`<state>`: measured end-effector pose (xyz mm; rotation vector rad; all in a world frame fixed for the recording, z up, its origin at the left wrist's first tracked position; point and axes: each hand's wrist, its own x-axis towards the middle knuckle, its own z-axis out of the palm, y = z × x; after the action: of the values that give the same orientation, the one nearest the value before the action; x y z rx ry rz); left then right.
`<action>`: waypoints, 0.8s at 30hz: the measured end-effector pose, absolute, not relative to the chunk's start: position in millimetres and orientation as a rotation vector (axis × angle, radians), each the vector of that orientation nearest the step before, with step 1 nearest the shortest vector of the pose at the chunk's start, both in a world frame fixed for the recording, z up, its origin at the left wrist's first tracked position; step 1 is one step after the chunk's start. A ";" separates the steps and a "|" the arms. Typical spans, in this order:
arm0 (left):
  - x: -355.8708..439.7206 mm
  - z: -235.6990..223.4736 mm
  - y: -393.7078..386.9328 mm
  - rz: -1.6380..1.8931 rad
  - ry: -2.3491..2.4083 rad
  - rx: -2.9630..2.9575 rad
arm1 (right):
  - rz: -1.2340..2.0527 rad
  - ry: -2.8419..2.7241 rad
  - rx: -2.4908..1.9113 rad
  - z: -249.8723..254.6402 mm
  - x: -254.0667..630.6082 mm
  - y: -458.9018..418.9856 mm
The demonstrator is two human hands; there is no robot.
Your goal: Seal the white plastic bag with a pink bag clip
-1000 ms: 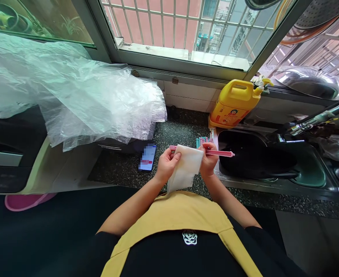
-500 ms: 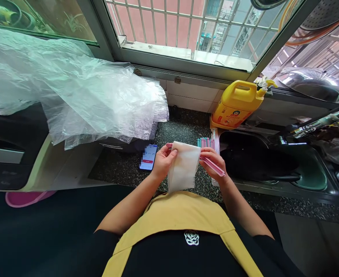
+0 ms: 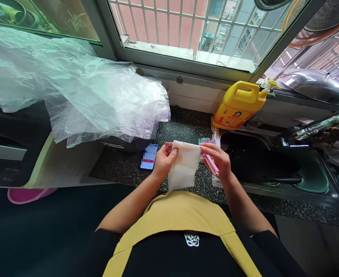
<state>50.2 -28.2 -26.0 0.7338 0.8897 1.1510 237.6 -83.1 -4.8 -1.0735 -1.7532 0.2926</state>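
Note:
My left hand pinches the top left corner of a small white bag, which hangs down over the dark speckled counter. At the bag's top right, my right hand grips a pink sealing clip that slants down to the right. The clip's other pink end pokes out by my left thumb. Just behind the bag lie several more clips, pink and teal.
A phone lies on the counter left of my hands. A crumpled clear plastic sheet covers the appliance at left. A yellow detergent jug stands at the sink's back corner. The sink holds a dark pan. A tap reaches in from the right.
The pink clip lay level across the bag's top, sticking out over the sink; my right hand has swung its right end down and in toward me. The left hand has stayed in place.

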 end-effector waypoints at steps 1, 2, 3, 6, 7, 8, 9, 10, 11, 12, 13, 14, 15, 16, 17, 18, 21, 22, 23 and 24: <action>49.7 -26.8 -28.1 1.162 0.884 0.749 | 0.335 -1.744 -1.058 -4.9 237.6 -82.5; 49.2 -27.6 -27.9 1.174 0.880 0.767 | 0.385 -1.728 -1.044 -5.0 237.8 -82.2; 48.7 -28.3 -27.8 1.183 0.879 0.784 | 0.441 -1.710 -1.034 -5.1 238.1 -82.1; 48.0 -29.9 -27.7 1.201 0.884 0.815 | 0.584 -1.659 -1.027 -5.1 238.7 -81.8; 47.9 -30.2 -27.8 1.202 0.886 0.818 | 0.612 -1.647 -1.025 -5.1 238.7 -81.5; 48.0 -30.4 -27.9 1.201 0.886 0.820 | 0.628 -1.636 -1.020 -5.2 238.7 -80.9; 48.1 -30.5 -28.1 1.200 0.885 0.821 | 0.634 -1.625 -1.014 -5.3 238.6 -80.2; 48.1 -30.6 -28.3 1.199 0.884 0.824 | 0.633 -1.617 -1.010 -5.4 238.4 -79.3; 48.2 -30.7 -28.4 1.196 0.884 0.829 | 0.626 -1.610 -1.012 -5.5 238.1 -78.3; 48.2 -30.9 -28.5 1.193 0.885 0.835 | 0.613 -1.602 -1.021 -5.5 237.8 -77.4; 48.2 -31.1 -28.5 1.190 0.887 0.840 | 0.599 -1.598 -1.036 -5.3 237.4 -76.5; 48.1 -31.4 -28.5 1.190 0.889 0.844 | 0.586 -1.599 -1.054 -5.1 236.9 -75.8; 48.1 -31.6 -28.4 1.192 0.891 0.846 | 0.576 -1.602 -1.072 -4.8 236.4 -75.3; 48.0 -31.8 -28.3 1.193 0.892 0.848 | 0.568 -1.606 -1.088 -4.4 235.7 -74.9; 47.9 -31.9 -28.2 1.195 0.894 0.851 | 0.561 -1.614 -1.102 -4.1 234.9 -74.5; 47.9 -31.8 -28.3 1.196 0.896 0.856 | 0.556 -1.620 -1.113 -3.9 234.0 -74.2; 48.0 -30.5 -29.0 1.191 0.894 0.886 | 0.547 -1.618 -1.137 -4.4 230.7 -73.0; 48.1 -29.8 -29.4 1.191 0.889 0.897 | 0.551 -1.610 -1.139 -5.0 229.6 -72.6; 48.1 -29.1 -29.9 1.192 0.883 0.908 | 0.563 -1.600 -1.137 -5.6 228.4 -72.1; 48.0 -28.4 -30.4 1.192 0.879 0.920 | 0.582 -1.587 -1.133 -6.4 227.3 -71.6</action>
<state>48.0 -30.4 -28.4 0.9204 0.8787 1.1921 227.3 -71.6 -6.4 -1.1333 -1.5868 0.5817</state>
